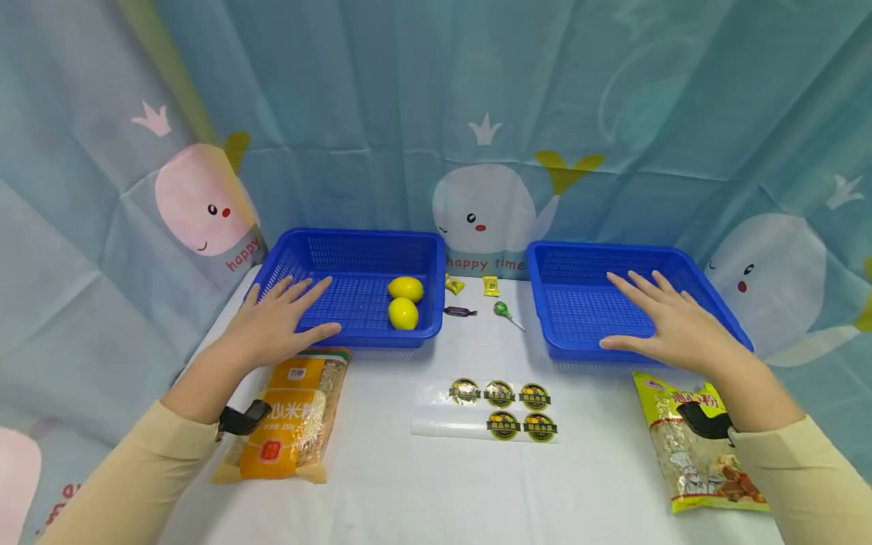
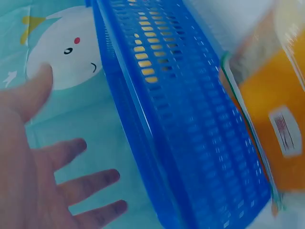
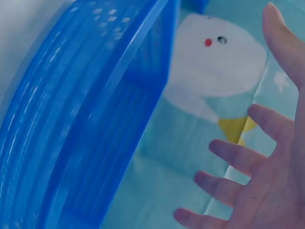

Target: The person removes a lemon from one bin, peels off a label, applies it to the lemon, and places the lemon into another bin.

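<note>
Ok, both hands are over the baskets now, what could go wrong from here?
1. The left hand hovers at the near corner of the left basket; a nudge could roll the two lemons.
2. The orange packet lies right against that basket's front and may get dragged along.
3. The right hand spreads over the bare right basket, which looks light and could slide.

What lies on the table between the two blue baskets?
In the head view, between the left basket and right basket lie two yellow wrapped candies, a dark wrapped candy and a green lollipop on the white tablecloth.
</note>
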Available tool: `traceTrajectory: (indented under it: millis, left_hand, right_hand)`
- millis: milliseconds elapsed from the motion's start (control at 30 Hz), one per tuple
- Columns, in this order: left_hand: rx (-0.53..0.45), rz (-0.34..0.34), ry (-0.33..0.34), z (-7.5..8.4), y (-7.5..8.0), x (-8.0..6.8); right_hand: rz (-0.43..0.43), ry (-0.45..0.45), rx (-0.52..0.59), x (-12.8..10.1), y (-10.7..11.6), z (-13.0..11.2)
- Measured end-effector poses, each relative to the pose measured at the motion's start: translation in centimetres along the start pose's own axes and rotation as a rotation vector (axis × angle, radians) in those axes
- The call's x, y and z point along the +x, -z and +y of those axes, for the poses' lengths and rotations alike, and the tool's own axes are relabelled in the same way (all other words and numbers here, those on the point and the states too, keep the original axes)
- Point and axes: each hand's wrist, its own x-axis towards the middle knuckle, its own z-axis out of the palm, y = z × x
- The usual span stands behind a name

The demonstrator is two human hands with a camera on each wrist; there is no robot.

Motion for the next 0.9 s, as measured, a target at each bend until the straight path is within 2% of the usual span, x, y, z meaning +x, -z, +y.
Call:
traceTrajectory:
  millis: [133,233,367,500,633,733,900]
  left_hand:
    - [-0.050,0.023,0.006,0.6,-0.1,1.3]
    - [-0.105,0.048,-0.016,1.0,-0.2,2.6]
    - [-0.226,0.045,-0.043,1.5,-0.6,4.6]
    - [-0.381,0.011,-0.069,2.0,-1.5,6.3]
    - [-0.500,-0.022,-0.056,2.7,-2.4,7.6]
    - [-0.543,-0.043,-0.047,3.2,-3.1,8.5]
    - [-0.562,-0.076,-0.067,4.1,-4.4,9.9]
  right_hand:
    - [-0.030,0.018,0.090,1.2,-0.2,-1.7]
    - [-0.031,0.039,0.193,2.2,-0.7,-3.3]
    - [-0.005,0.070,0.303,3.7,-1.6,-5.5]
    - [0.018,0.099,0.378,5.4,-3.0,-7.6]
    - [0.032,0.124,0.439,6.7,-4.5,-9.5]
    - [0.019,0.136,0.508,7.6,-5.4,-10.8]
    - [-0.001,0.180,0.591,8.9,-7.0,-13.4]
